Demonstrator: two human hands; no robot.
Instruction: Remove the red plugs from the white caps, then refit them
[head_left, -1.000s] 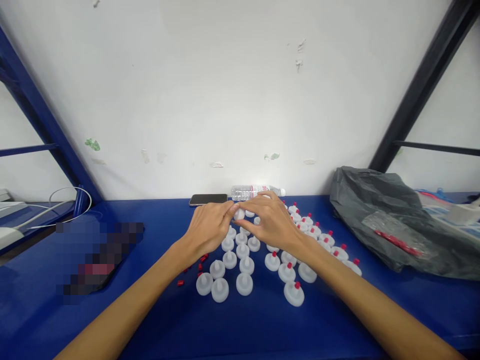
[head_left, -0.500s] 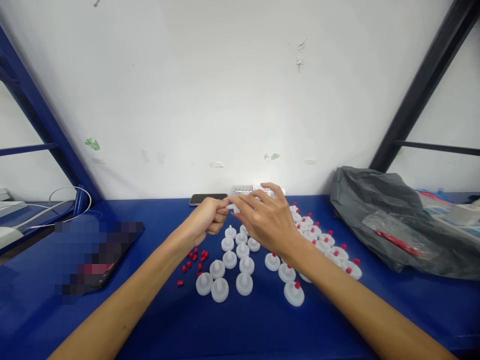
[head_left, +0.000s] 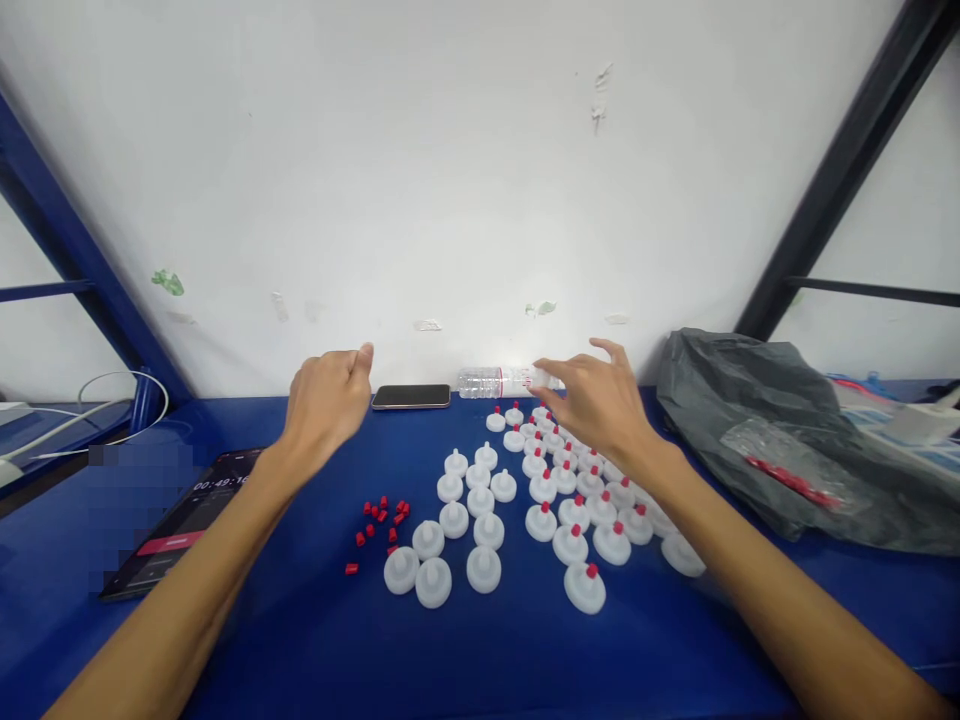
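My left hand (head_left: 330,395) is closed in a fist above the table, thumb on top; whatever its curled fingers may hold is hidden. My right hand (head_left: 596,400) hovers over the back of the capped group, thumb and fingers apart, nothing visible between them. Below it stand many round white nozzle lids (head_left: 570,544) with small red caps on their tips. Left of these, a smaller group of white lids (head_left: 484,568) has bare tips. Loose red caps (head_left: 360,539) lie scattered in front of my left hand.
At the wall lie a dark phone (head_left: 411,397) and a clear plastic bottle (head_left: 480,382) on its side. A tablet showing a timer (head_left: 180,530) is partly behind my left forearm. A grey plastic bag (head_left: 720,430) and a clear packet of red pieces (head_left: 795,480) occupy the right.
My hands have parted from a white piece held between them. The left moved left and stays closed; the right moved right and its fingers are apart. The piece no longer shows between them.
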